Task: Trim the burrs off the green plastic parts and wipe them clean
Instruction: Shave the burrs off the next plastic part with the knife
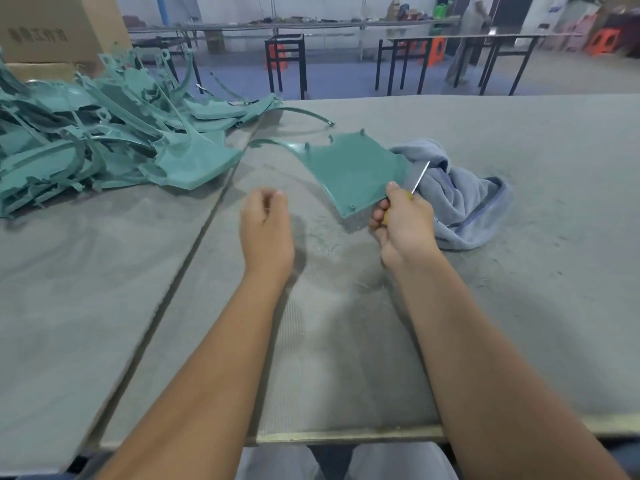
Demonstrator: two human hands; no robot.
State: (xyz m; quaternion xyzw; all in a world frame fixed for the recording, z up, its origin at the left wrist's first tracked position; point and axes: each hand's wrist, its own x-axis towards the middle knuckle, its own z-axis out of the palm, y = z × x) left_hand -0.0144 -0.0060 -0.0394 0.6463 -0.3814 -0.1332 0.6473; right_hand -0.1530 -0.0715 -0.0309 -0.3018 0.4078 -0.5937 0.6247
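I see my right hand [401, 220] curled round a trimming knife [417, 180] with a yellowish handle, its thin metal blade pointing up and away. My left hand [266, 226] hangs over the grey table [519, 306] with fingers loosely curled, holding nothing that I can make out. One flat green plastic part [349, 171], matte, angular, with small pegs at its corners and a thin curved arm running left, lies on the table just beyond the right hand; whether the fingers touch it I cannot tell. A soft, rumpled grey-blue cloth [460, 199] lies just right of it. A tangled heap of green parts [104, 140] sits at the far left, before a cardboard box [59, 29].
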